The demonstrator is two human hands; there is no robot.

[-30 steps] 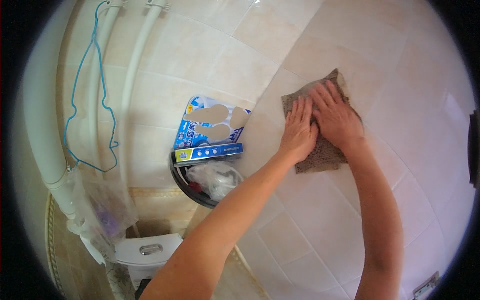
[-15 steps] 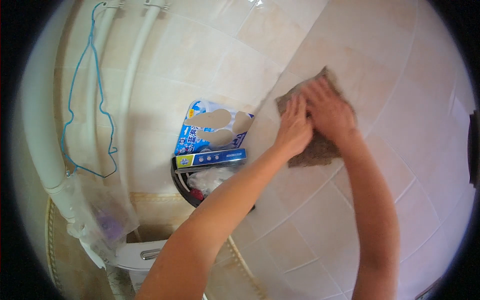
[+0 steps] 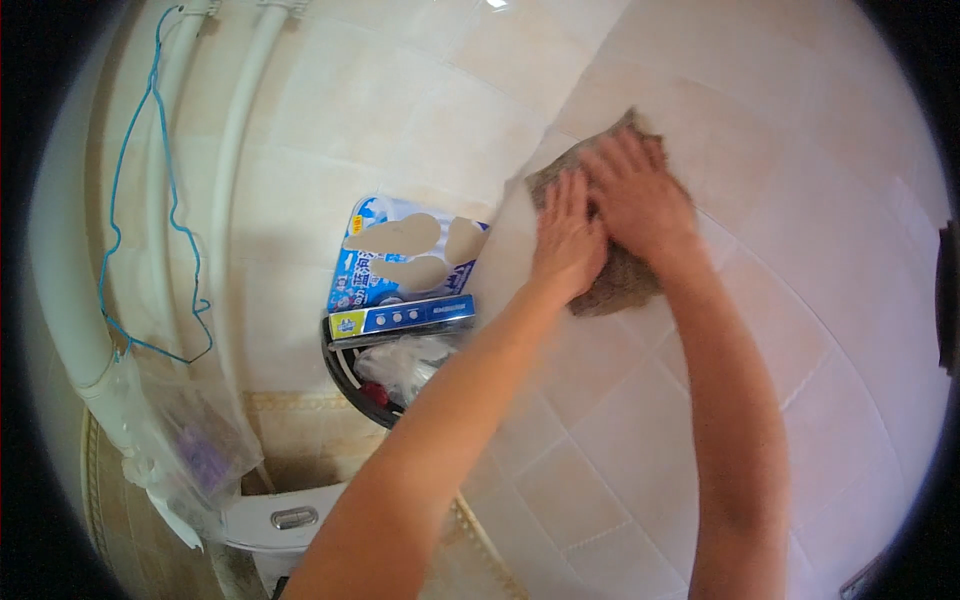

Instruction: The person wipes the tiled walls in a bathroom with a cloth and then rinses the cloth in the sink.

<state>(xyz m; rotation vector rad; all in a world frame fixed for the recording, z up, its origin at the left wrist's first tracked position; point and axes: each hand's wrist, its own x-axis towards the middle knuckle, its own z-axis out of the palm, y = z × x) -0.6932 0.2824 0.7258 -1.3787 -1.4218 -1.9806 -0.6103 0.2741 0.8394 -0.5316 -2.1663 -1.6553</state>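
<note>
A brown cloth [image 3: 622, 280] lies spread against the beige tiled wall [image 3: 745, 130], just right of the room's corner. Both of my hands press flat on it, side by side. My left hand [image 3: 572, 235] rests on the cloth's left part, its fingers stretched upward. My right hand [image 3: 640, 200] sits slightly higher and overlaps the left one's edge, fingers extended and a little blurred. Parts of the cloth are hidden under the palms.
Left of my arms, a black corner shelf [image 3: 345, 372] holds a blue package [image 3: 345, 270], a blue-and-yellow box [image 3: 400, 317] and a clear plastic bag [image 3: 400, 365]. A blue wire hanger [image 3: 112, 230] hangs beside white pipes [image 3: 235, 150]. Below are another plastic bag [image 3: 215, 440] and a white toilet tank [image 3: 265, 520].
The whole view has shifted, so the shelf and hanger appear further left. My hands and the cloth now show slightly higher and further left in the picture, still pressed to the wall.
</note>
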